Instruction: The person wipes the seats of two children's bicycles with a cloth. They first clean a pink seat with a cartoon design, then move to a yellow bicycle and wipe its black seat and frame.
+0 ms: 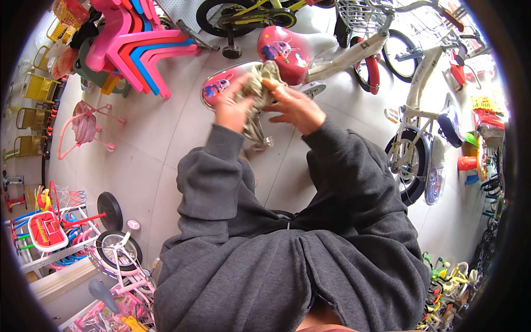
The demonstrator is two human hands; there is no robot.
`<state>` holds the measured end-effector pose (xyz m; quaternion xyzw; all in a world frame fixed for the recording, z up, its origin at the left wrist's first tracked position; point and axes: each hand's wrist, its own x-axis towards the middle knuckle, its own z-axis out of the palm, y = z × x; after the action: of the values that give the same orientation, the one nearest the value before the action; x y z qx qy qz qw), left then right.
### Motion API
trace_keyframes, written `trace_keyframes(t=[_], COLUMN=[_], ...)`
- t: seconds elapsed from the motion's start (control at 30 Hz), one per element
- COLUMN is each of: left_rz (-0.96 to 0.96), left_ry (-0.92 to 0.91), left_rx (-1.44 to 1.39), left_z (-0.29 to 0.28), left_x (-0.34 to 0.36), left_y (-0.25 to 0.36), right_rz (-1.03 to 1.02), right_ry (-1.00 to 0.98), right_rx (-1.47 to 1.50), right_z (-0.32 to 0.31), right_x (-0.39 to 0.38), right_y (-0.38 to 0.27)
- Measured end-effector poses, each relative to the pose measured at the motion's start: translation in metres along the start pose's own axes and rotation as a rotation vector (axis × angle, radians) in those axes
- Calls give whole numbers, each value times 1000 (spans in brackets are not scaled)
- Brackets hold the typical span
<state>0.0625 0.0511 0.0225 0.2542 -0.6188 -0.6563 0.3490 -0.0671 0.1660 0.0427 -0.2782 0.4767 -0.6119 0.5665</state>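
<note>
A crumpled olive-beige cloth (255, 88) is bunched between my hands, with one end hanging down. My left hand (233, 104) is closed on its left side. On the other side, my right hand (298, 109) pinches the cloth with the upper fingers, while its lower fingers stick out. Just beyond the hands is a child's bicycle with a pink, cartoon-printed seat (285, 54). A second pink printed part (218, 88) of similar look lies behind my left hand, partly hidden by it and the cloth.
Stacked pink, red and blue plastic chairs (138, 50) stand at the far left. A small pink wheeled frame (86, 124) is nearer. To the right is a white bicycle (412, 127); a yellow-black bicycle (249, 16) is at the back. Toys and a small bike (119, 252) crowd the lower left.
</note>
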Motion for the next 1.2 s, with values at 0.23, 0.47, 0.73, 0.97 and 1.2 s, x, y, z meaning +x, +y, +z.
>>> trace_keyframes(t=[0.23,0.47,0.73,0.97,1.2], left_rz=[623,255,265,50,343], left_ry=[450,-432,-439,-172,-120], left_rx=[576,1388,1445,1417,1349], left_z=[-64,-72,-73,-45,47], left_x=[64,54,60,97,94], left_y=[13,-42,-67,-102,-131], right_rz=[-320,-298,-433,-352,-261], right_ry=[381,439,517,473,461], right_rx=[-173,-298,-1429,-1724,-1846], right_z=[-64,-89,-85,-71,-56], right_x=[15,44,81,81,73], right_y=[-47,-48,-32,-18,-19])
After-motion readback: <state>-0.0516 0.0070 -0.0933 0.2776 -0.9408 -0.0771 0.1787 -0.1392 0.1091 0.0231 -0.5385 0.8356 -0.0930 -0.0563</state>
